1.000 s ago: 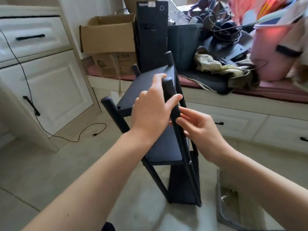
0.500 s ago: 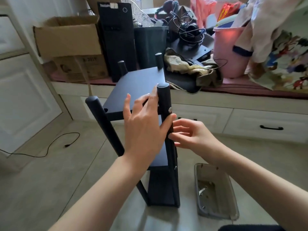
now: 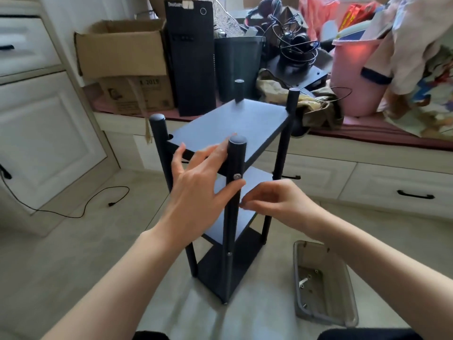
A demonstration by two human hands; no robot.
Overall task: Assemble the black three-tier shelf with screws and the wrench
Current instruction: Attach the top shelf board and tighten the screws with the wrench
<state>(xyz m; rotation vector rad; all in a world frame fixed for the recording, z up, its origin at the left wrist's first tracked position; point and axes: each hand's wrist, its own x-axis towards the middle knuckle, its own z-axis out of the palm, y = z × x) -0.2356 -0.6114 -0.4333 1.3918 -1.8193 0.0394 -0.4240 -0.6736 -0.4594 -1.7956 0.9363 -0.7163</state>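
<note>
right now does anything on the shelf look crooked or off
The black shelf stands upright on the floor, its three tiers looking level. One oddity: at the near left post the top tier's corner shows an open notch with no screw head visible, unlike the near post, which has a screw.

The shelf (image 3: 230, 123) has matt black boards and smooth black posts; a screw (image 3: 236, 176) in the near post glints as bare metal; the tray (image 3: 348, 298) looks translucent grey plastic; the box (image 3: 122, 47) is plain brown cardboard; the floor (image 3: 61, 253) is pale, smooth tile.
</note>
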